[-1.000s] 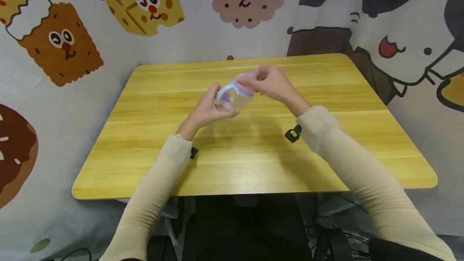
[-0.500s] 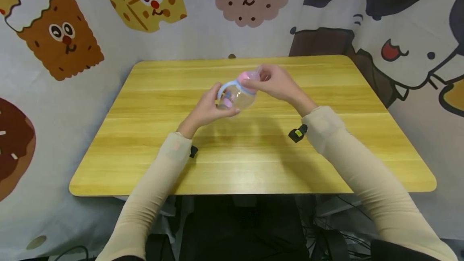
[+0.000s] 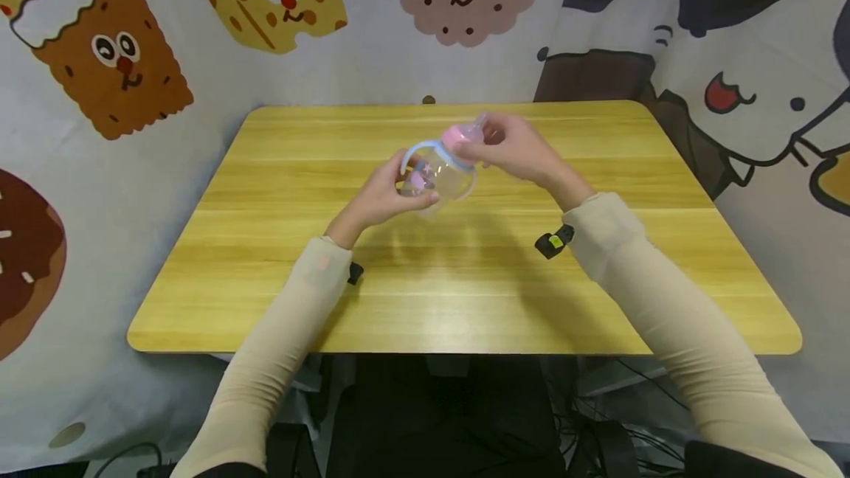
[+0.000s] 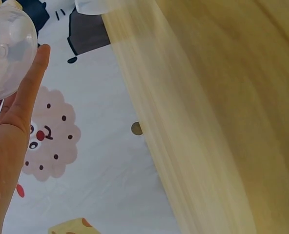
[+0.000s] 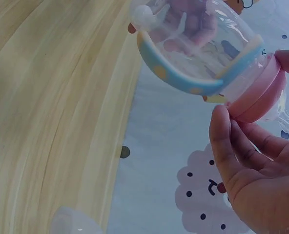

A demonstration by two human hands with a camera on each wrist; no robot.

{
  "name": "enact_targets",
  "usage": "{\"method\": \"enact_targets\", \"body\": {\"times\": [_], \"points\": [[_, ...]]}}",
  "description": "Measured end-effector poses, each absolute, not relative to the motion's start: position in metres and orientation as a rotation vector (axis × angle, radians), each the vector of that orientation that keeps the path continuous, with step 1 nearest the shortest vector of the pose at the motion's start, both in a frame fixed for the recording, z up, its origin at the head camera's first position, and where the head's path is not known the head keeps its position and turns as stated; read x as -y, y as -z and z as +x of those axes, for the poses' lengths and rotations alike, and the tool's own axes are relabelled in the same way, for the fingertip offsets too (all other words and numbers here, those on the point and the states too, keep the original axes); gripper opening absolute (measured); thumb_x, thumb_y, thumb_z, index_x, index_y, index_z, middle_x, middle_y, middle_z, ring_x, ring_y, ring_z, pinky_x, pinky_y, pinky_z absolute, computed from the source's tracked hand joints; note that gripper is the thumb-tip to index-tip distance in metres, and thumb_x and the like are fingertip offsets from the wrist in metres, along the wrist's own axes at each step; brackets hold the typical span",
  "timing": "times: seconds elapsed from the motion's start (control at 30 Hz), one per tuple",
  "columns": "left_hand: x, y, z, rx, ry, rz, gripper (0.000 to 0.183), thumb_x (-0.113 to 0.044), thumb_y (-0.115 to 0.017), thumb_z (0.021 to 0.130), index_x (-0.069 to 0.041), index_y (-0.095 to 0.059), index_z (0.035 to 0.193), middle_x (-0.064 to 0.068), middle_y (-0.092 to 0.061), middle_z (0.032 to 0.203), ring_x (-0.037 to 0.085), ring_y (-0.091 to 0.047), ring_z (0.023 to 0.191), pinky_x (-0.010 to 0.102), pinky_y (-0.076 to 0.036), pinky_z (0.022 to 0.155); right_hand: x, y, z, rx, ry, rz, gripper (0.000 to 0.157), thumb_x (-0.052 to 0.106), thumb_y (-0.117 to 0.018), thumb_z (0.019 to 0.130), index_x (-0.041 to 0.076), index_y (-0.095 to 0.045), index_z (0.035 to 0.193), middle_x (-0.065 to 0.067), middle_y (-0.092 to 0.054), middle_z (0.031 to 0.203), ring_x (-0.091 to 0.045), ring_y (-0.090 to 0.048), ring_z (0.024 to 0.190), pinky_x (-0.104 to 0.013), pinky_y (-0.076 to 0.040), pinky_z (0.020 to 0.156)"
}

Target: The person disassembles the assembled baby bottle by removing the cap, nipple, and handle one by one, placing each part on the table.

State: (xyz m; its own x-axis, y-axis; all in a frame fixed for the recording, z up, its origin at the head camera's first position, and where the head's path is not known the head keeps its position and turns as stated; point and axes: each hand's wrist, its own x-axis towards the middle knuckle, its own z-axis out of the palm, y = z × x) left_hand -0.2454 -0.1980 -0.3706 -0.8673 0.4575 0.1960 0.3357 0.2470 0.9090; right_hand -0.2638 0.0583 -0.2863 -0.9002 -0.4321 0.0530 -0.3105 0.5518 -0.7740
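Note:
A clear baby bottle (image 3: 448,181) with a blue handle ring is held tilted above the table, its top toward the upper right. My left hand (image 3: 384,194) grips its body, fingers behind and thumb in front. With thumb and fingertips, my right hand (image 3: 523,152) pinches the pink screw ring (image 5: 259,95) at the bottle's neck. A clear teat end sticks out past the ring. In the right wrist view, the blue handle (image 5: 181,80) with yellow spots loops round the bottle. The left wrist view shows the clear round base (image 4: 10,53) against my left hand.
Below both hands lies a wood-grain table (image 3: 425,286) with rounded corners. A cloth backdrop (image 3: 372,72) with cartoon snacks and an animal rises behind it. Loose cables (image 3: 647,437) hang beneath the front edge at the right.
The right hand has shifted slightly right, still pinching the pink ring. The bottle has turned and tilted a little more upright, and more of its handle shows on the right.

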Motion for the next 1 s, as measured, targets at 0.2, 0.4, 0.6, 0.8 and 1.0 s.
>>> {"method": "enact_targets", "body": {"times": [0.2, 0.4, 0.6, 0.8, 1.0], "points": [[0.198, 0.352, -0.234, -2.359, -1.705, 0.767, 0.062, -0.019, -0.077, 0.084, -0.007, -0.045, 0.135, 0.012, -0.053, 0.123, 0.035, -0.057, 0.114, 0.035, -0.057, 0.085, -0.062, 0.283, -0.265, -2.632, 1.301, -0.648, 0.048, 0.05, -0.069, 0.086, 0.011, -0.059, 0.112, -0.008, -0.063, 0.103, -0.024, -0.061, 0.093, -0.034, -0.056, 0.078], [0.198, 0.349, -0.231, -2.349, -1.713, 0.756, 0.061, -0.021, -0.077, 0.084, -0.009, -0.046, 0.135, 0.014, -0.053, 0.124, 0.029, -0.058, 0.11, 0.036, -0.057, 0.084, -0.064, 0.279, -0.266, -2.62, 1.314, -0.669, 0.046, 0.046, -0.069, 0.088, 0.012, -0.059, 0.116, -0.008, -0.063, 0.106, -0.025, -0.061, 0.094, -0.036, -0.054, 0.079], [0.199, 0.35, -0.233, -2.363, -1.705, 0.754, 0.06, -0.022, -0.077, 0.083, -0.009, -0.047, 0.133, 0.01, -0.053, 0.121, 0.025, -0.058, 0.109, 0.035, -0.057, 0.085, -0.066, 0.271, -0.266, -2.681, 1.3, -0.661, 0.044, 0.049, -0.069, 0.086, 0.011, -0.059, 0.107, -0.01, -0.064, 0.103, -0.026, -0.061, 0.09, -0.037, -0.049, 0.08], [0.2, 0.351, -0.233, -2.372, -1.684, 0.747, 0.058, -0.022, -0.077, 0.083, -0.01, -0.048, 0.132, 0.007, -0.054, 0.122, 0.026, -0.058, 0.111, 0.035, -0.057, 0.086, -0.066, 0.266, -0.262, -2.682, 1.329, -0.668, 0.043, 0.047, -0.07, 0.086, 0.012, -0.059, 0.108, -0.007, -0.063, 0.104, -0.023, -0.06, 0.091, -0.039, -0.05, 0.081], [0.201, 0.358, -0.235, -2.382, -1.648, 0.746, 0.054, -0.023, -0.077, 0.083, -0.011, -0.049, 0.128, 0.006, -0.055, 0.122, 0.025, -0.058, 0.111, 0.034, -0.056, 0.086, -0.067, 0.265, -0.261, -2.679, 1.362, -0.666, 0.042, 0.047, -0.07, 0.086, 0.013, -0.06, 0.108, -0.006, -0.063, 0.103, -0.022, -0.059, 0.091, -0.036, -0.049, 0.078]]}}
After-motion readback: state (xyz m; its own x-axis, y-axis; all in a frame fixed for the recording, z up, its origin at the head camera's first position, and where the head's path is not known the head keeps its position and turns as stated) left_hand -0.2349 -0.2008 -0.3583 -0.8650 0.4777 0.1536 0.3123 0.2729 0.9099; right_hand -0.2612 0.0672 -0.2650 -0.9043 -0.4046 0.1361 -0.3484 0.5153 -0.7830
